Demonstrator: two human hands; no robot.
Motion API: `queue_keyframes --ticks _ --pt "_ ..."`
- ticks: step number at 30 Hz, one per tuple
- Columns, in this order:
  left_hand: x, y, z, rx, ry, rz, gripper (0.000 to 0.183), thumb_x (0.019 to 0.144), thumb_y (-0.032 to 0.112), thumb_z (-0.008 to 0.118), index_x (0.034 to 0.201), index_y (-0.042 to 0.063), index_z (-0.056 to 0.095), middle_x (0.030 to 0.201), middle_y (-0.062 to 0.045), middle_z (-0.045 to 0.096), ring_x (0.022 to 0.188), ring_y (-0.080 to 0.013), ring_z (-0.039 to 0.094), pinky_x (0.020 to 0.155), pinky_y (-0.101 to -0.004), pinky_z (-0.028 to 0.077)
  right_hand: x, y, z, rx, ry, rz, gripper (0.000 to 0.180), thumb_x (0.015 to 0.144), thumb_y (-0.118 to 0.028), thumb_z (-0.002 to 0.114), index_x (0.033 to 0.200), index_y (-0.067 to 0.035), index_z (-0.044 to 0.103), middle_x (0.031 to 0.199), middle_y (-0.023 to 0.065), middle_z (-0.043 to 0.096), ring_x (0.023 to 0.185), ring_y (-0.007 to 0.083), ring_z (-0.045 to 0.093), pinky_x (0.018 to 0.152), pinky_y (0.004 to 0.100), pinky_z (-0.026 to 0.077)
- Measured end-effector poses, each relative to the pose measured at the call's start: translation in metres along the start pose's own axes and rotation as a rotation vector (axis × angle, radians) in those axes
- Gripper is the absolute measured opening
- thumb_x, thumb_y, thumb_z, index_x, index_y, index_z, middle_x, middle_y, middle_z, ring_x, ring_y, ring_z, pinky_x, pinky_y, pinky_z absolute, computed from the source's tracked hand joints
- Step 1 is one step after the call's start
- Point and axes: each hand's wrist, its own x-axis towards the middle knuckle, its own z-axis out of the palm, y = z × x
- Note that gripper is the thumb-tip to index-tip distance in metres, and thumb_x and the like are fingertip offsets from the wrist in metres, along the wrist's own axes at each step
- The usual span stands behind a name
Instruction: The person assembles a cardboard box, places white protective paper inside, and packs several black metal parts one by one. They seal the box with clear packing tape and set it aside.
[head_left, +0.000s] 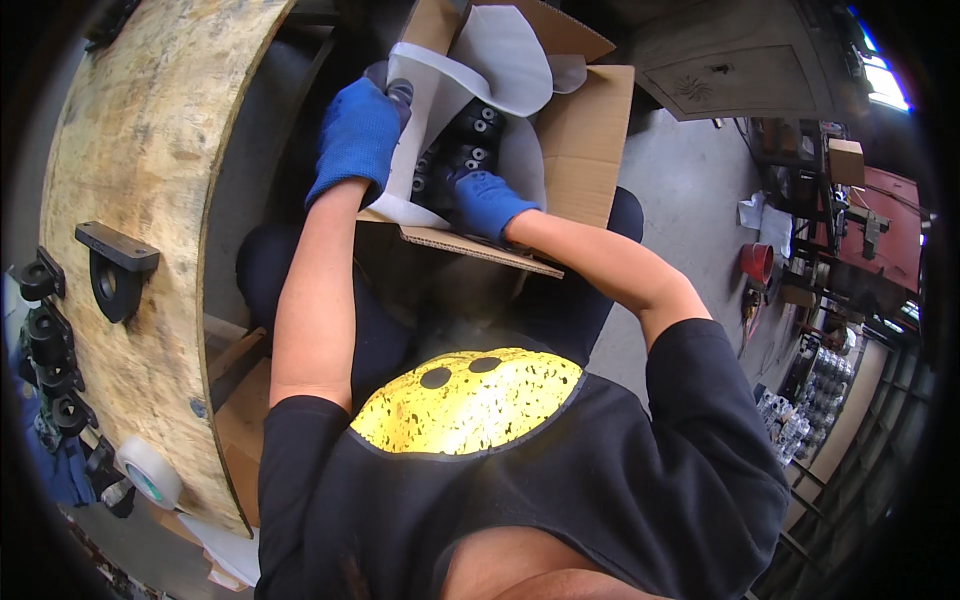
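Note:
An open cardboard box (589, 142) stands before me, lined with white foam sheet (506, 56). Several black metal parts (476, 127) with pale ringed holes lie inside it. In a blue knit glove with dark fingers, my left hand (360, 127) grips the foam sheet at the box's left side, thumb over its edge. My right hand (487, 201), gloved alike, reaches down into the near side of the box among the black parts. Its fingertips are hidden, so whether it holds a part cannot be told.
A plywood tabletop (142, 315) at left bears a black metal bracket (116, 266) and a tape roll (148, 472). More black brackets (56, 352) line its far edge. A metal cabinet (720, 75), a red bucket (756, 262) and stacked silvery parts (810, 405) stand to the right.

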Motion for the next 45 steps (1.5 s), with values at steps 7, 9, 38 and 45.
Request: queue_keyframes --ticks 7,9,38,45 --pt "-0.002 0.001 -0.002 -0.061 0.1 0.192 0.028 0.083 0.024 0.064 0.106 0.008 0.066 0.095 -0.025 0.065 0.089 -0.044 0.063 0.075 -0.0462 0.054 0.018 0.024 0.047 -0.021 0.12 -0.09 0.024 0.087 -0.024 0.058 0.098 -0.003 0.064 0.091 0.0251 0.067 0.084 0.0412 0.066 0.072 0.0488 0.054" --pt "-0.004 0.006 -0.004 -0.001 0.061 0.117 0.033 0.081 0.029 0.065 0.106 0.008 0.065 0.094 -0.026 0.065 0.09 -0.0455 0.062 0.075 -0.0474 0.053 0.017 0.027 0.048 0.01 0.111 -0.081 0.04 0.084 -0.031 0.062 0.113 -0.003 0.056 0.091 0.0257 0.065 0.082 0.0436 0.064 0.074 0.0522 0.052" --pt "-0.01 0.021 -0.014 0.16 -0.143 -0.005 0.018 0.09 0.026 0.055 0.095 0.009 0.062 0.066 -0.013 0.063 0.058 -0.0318 0.064 0.051 -0.0422 0.049 0.442 0.028 -0.497 -0.647 0.805 -0.094 0.053 0.074 -0.028 0.074 0.125 -0.021 0.06 0.126 0.0119 0.061 0.119 0.0314 0.055 0.101 0.0385 0.043" --pt "-0.008 0.015 -0.007 0.156 -0.142 -0.055 0.02 0.088 0.022 0.056 0.102 0.008 0.061 0.071 -0.013 0.066 0.064 -0.0305 0.067 0.056 -0.0421 0.052 0.333 0.009 -0.439 0.225 0.641 -0.267 0.054 0.071 -0.018 0.077 0.123 -0.008 0.063 0.115 0.0058 0.066 0.106 0.0212 0.061 0.09 0.0309 0.049"
